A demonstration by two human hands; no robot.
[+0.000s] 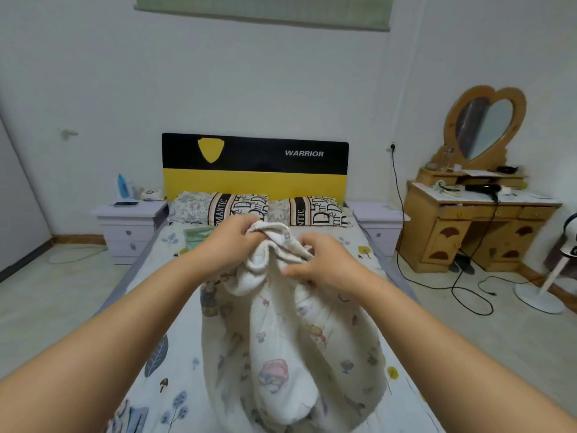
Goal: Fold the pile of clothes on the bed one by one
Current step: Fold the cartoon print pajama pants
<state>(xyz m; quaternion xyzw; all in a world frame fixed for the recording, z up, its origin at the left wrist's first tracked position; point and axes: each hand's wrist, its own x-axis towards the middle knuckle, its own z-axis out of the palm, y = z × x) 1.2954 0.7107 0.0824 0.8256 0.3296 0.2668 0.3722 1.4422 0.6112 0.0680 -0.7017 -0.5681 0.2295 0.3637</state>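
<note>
Head view, looking down the length of the bed [146,276]. At far left a lilac nightstand [131,226] with a phone and a blue bottle on top. Left hand [231,242]: grip closed, fingers curled round the upper edge of a white printed garment [290,339]. The garment is thick, quilted-looking cloth, cream white, scattered with small cartoon figures in pink, blue and tan; its inner face at the top shows a plain towelling texture. It is held up above the mattress, bunched at the top between the two hands and hanging down toward the camera; long axis roughly vertical, gathered end up, loose bulging end low and close to the lens. What kind of garment it is cannot be told. Right hand [324,260]: grip closed too, thumb and fingers pinching the same top edge, just beside the left. Behind, two patterned pillows [237,207] against a black-and-yellow headboard [256,164]. Far right, a wooden dressing counter [480,223] with a heart-shaped mirror [487,126].
</note>
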